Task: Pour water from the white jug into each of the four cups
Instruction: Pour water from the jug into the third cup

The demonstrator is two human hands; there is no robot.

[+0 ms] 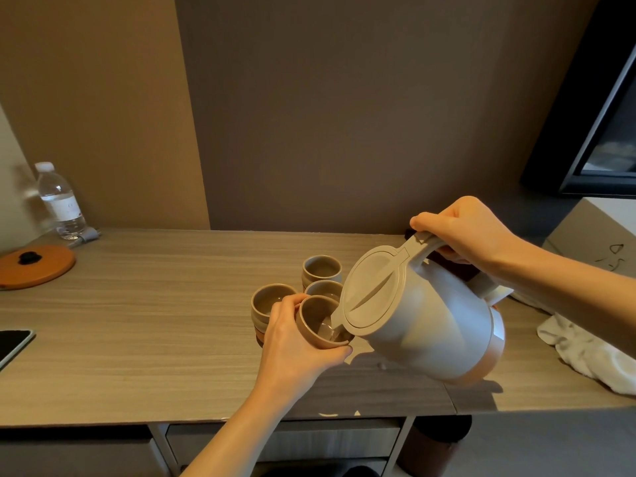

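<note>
Right now the white jug [426, 315] is tipped steeply to the left above the front edge of the wooden surface [137, 325], its spout resting over the rim of a brown cup [321, 323] that is lifted and tilted toward it. Water shows in the bottom of that cup. Three more cups stand close together just behind it: one to the left [272, 299], one in the middle [323, 290] and one furthest back [321, 268]; whether they hold water cannot be told.

The risk is overflow or a splash. The held cup is small and leaning, so a steeper tip of the jug could send water over its low side onto the surface, and a slip of either wrist could pull the spout off the rim.

The right hand [471, 232] has its fingers closed around the jug's handle, thumb on top, forearm reaching in from the right. The left hand [292, 342] cradles the cup from below, fingers wrapped around its side.
</note>
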